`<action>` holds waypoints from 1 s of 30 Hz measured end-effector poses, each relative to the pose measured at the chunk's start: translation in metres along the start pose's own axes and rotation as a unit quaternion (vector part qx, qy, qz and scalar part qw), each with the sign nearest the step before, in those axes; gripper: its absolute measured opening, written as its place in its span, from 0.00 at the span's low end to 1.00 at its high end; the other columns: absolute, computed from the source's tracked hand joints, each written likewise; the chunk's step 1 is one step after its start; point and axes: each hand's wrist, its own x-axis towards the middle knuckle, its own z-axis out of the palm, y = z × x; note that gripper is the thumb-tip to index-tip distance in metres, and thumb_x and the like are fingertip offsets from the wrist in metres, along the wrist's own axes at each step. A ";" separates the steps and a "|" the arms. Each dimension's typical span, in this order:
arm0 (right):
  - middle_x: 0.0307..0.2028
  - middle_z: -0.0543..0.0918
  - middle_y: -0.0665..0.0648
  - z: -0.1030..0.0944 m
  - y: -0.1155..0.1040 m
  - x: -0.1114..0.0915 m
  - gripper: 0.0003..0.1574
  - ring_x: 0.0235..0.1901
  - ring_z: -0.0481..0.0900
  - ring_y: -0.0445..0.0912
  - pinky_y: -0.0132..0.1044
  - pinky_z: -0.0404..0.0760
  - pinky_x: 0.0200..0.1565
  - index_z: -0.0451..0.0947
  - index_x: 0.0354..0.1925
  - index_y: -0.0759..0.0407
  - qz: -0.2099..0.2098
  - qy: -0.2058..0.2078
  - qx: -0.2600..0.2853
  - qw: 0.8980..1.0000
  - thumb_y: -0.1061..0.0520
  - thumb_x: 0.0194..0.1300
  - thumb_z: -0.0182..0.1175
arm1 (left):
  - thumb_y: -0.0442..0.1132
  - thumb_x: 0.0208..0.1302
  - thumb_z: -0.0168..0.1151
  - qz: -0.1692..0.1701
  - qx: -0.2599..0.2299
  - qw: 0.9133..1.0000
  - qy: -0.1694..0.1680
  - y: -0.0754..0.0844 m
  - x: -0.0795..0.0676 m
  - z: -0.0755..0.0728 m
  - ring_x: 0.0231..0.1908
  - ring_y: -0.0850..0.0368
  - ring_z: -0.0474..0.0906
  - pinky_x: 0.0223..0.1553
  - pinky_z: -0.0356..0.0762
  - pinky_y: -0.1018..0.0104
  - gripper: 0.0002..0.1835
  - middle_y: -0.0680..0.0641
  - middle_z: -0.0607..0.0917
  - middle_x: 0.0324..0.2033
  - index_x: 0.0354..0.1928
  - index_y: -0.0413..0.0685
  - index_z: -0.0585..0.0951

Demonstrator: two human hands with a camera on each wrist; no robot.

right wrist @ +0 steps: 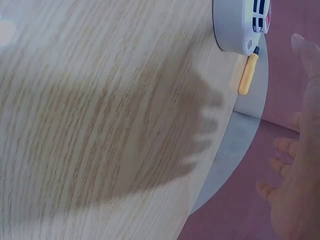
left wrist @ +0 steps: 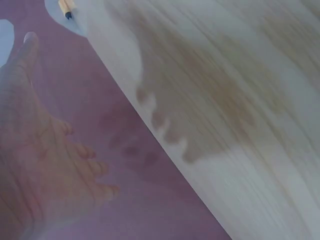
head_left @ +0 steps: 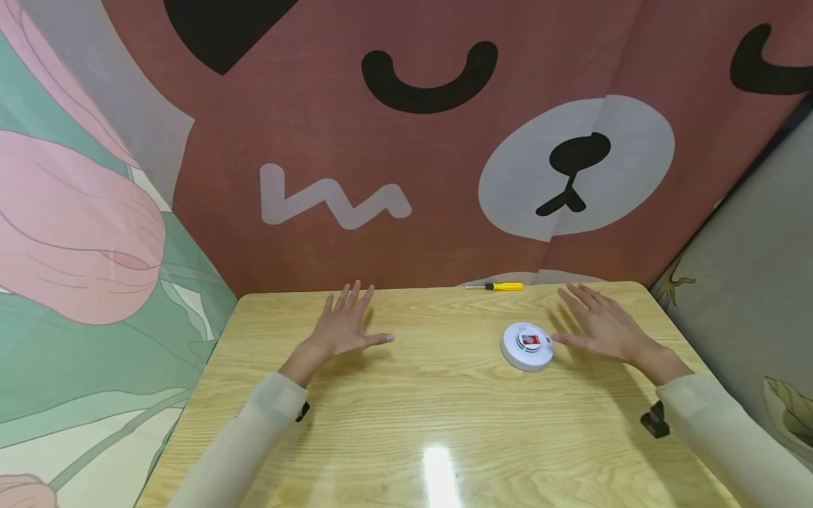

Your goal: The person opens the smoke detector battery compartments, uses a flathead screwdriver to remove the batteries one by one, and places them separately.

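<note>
A round white smoke detector [head_left: 527, 346] with a red label in its centre sits on the right part of the wooden table. My right hand [head_left: 603, 328] hovers just right of it with fingers spread, the thumb near its edge; whether they touch is hard to tell in the head view. In the right wrist view the detector [right wrist: 235, 27] stands apart from that hand. Over the table's left part my left hand [head_left: 346, 328] is spread and holds nothing. A screwdriver [head_left: 507, 286] with a yellow handle lies along the table's back edge, behind the detector.
The wooden table [head_left: 406, 402] ends at a hanging cloth [head_left: 317, 254] with a bear face print. Patterned cloths also hang at the left and right sides. Light glares off the table's front middle.
</note>
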 end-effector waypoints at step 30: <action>0.73 0.68 0.71 0.017 -0.011 -0.019 0.64 0.70 0.68 0.69 0.70 0.75 0.63 0.64 0.77 0.69 -0.045 -0.003 0.076 0.996 0.33 0.59 0.76 | 0.78 0.60 0.64 0.096 -0.097 0.989 -0.050 0.102 0.037 0.028 0.84 0.43 0.42 0.83 0.43 0.42 0.66 0.43 0.43 0.85 0.87 0.52 0.45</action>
